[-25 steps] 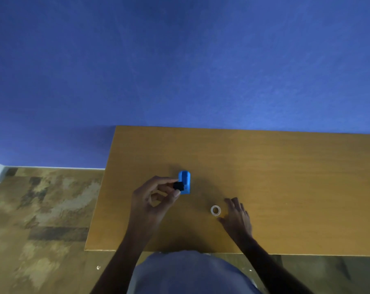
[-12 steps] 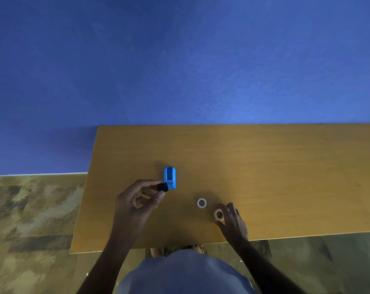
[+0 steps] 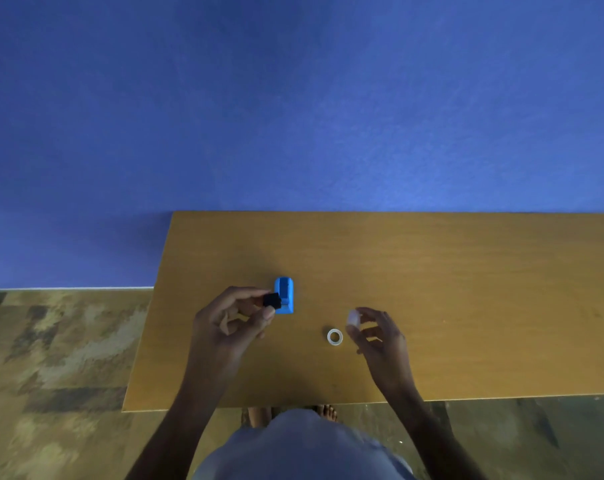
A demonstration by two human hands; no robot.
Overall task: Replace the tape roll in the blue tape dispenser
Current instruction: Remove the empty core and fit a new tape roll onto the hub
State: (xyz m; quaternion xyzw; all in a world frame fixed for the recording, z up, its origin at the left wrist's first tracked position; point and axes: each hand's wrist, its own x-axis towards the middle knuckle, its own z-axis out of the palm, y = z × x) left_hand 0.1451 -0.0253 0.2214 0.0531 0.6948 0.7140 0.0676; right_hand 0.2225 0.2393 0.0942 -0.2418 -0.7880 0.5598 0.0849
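Note:
The small blue tape dispenser (image 3: 284,294) stands on the wooden table (image 3: 432,271), left of centre. My left hand (image 3: 231,320) pinches a small black spool piece (image 3: 271,301) between thumb and fingers, right beside the dispenser's near left side. A pale tape roll (image 3: 335,337) lies flat on the table between my hands. My right hand (image 3: 380,337) is lifted just right of that roll and holds a second pale tape roll (image 3: 353,317) at its fingertips.
The table's left edge (image 3: 148,306) and near edge (image 3: 293,407) drop to a mottled brown floor. A blue wall rises behind the table. My bare feet (image 3: 293,415) show under the near edge.
My right hand has picked a pale roll up off the table and raised it. The other roll stays lying flat. My left hand keeps the black piece by the dispenser.

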